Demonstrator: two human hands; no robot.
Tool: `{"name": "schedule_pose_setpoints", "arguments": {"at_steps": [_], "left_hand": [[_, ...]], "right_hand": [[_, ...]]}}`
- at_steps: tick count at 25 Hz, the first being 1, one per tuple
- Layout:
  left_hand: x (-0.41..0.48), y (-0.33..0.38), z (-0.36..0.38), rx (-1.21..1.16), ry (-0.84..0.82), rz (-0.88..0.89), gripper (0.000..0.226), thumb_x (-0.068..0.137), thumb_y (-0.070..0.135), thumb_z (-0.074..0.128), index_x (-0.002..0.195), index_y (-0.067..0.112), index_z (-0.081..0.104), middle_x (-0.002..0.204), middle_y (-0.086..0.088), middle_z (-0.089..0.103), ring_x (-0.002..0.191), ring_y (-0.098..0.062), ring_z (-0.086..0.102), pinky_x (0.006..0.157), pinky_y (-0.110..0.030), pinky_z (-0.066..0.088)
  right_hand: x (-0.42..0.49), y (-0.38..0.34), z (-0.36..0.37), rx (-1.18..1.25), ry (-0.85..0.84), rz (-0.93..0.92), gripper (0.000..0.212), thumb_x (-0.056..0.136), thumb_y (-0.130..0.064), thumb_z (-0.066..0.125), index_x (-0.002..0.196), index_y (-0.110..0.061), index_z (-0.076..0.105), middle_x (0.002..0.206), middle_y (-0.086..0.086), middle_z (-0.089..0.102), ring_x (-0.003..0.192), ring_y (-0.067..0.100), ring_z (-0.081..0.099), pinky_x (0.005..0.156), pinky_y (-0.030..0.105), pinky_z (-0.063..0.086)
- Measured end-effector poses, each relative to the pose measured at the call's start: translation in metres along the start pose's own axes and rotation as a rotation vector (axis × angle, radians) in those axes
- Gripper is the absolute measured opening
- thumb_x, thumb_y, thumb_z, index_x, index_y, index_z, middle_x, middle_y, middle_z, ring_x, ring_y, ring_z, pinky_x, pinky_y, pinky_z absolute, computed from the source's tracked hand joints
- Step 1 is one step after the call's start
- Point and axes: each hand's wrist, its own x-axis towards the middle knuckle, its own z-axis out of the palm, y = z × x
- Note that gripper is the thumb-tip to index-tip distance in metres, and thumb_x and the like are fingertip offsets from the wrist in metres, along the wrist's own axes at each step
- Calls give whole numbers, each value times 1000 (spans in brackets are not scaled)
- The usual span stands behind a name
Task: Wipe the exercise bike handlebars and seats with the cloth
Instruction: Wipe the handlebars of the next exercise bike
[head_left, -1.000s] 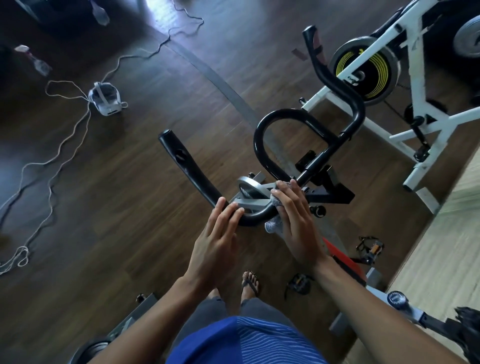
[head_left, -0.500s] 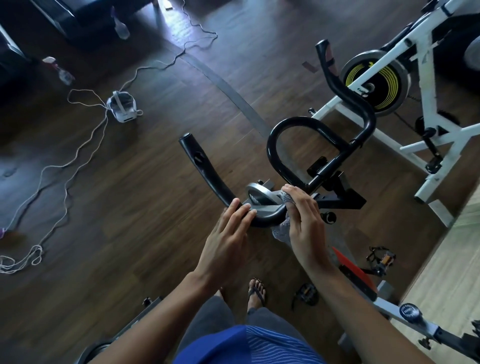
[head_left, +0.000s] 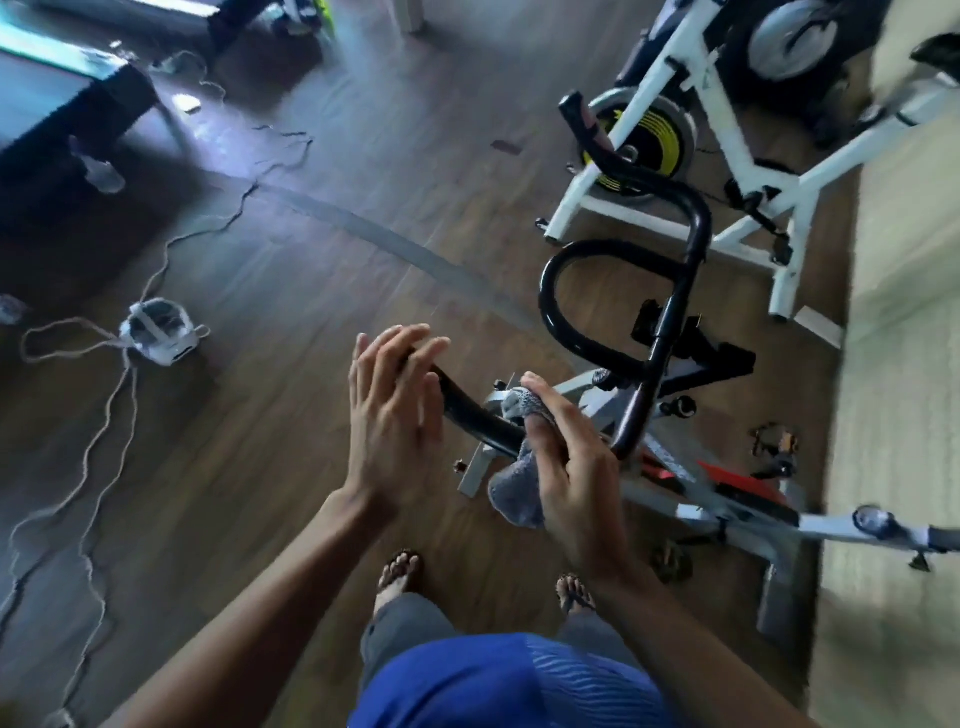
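Where the right hand (head_left: 574, 467) curls its fingers round the black handlebar (head_left: 478, 420) at frame centre, the grey cloth (head_left: 514, 493) sits pinched beneath them (its tail hangs below); the left hand (head_left: 389, 415), fingers straight, covers the bar's left end.

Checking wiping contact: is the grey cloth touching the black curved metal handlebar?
Touching. Head view: the right hand wraps the grey cloth round the black curved handlebar.

Handlebars (head_left: 548, 301) centre-right; cloth (head_left: 514, 493) on near bar, under right hand (head_left: 576, 467); left hand (head_left: 389, 415) just left; 2nd bike (head_left: 748, 171) behind; corded device (head_left: 158, 332) on floor (head_left: 311, 260), far left.
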Motion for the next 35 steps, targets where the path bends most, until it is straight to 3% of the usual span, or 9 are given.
{"name": "schedule_pose_setpoints", "arguments": {"at_steps": [6,10,14,16,19,22,25,31,35], "left_hand": [[18,-59,-28,-412,-308,55,36,99,-2,48,132,4,61,135,-3,60,128,-14,56,108,-23,41],[28,-79,-39,-580,-419,70,36,101,-1,44,133,2,61,139,-6,60,132,-11,55,109,-26,43],[26,-95,-43,-613,-438,131,37,102,-4,45,137,2,58,140,-5,59,133,-10,53,109,-26,43],[22,-103,-41,-583,-438,170,37,107,10,40,141,4,53,146,-7,54,138,-14,48,112,-35,42],[16,-112,-33,-463,-411,360,45,108,22,30,149,6,37,157,-7,37,150,-21,30,122,-48,26],[15,-111,-25,-298,-409,587,50,108,28,27,154,8,22,161,-8,24,154,-24,15,126,-47,7],[14,-111,-17,-43,-384,748,60,105,35,37,155,8,19,164,-12,8,155,-26,3,126,-45,-1],[4,-106,-12,105,-358,817,64,100,23,42,155,2,17,165,-14,4,155,-28,-5,126,-45,-4],[4,-102,-12,52,-414,791,61,98,17,39,154,-1,22,165,-12,3,155,-28,-8,125,-43,-8]], "right_hand": [[-13,-46,122,130,466,133,16,101,-12,54,117,-11,52,144,2,56,137,7,49,110,29,42],[3,-55,174,7,652,54,29,97,-2,61,125,-10,61,144,2,57,137,19,50,108,47,45],[26,-35,203,-305,778,-90,35,96,-8,64,131,-5,63,142,13,58,136,27,51,112,47,42],[31,-25,216,-446,816,-49,43,103,-23,53,145,-13,49,151,9,47,143,24,43,117,44,33],[33,-8,224,-576,854,-81,45,108,-29,36,150,-16,37,155,6,38,146,22,37,119,44,26],[28,14,213,-635,821,-95,43,109,-29,34,150,-16,36,154,3,40,147,17,34,121,43,24],[9,36,198,-689,830,22,42,109,-28,31,149,-17,36,154,1,40,150,13,27,119,55,28],[8,31,202,-580,898,63,51,109,-37,20,146,-10,41,154,9,43,151,21,26,120,59,22],[1,50,182,-709,782,-4,39,109,-31,29,143,-19,43,147,4,48,147,21,31,123,50,18]]}}
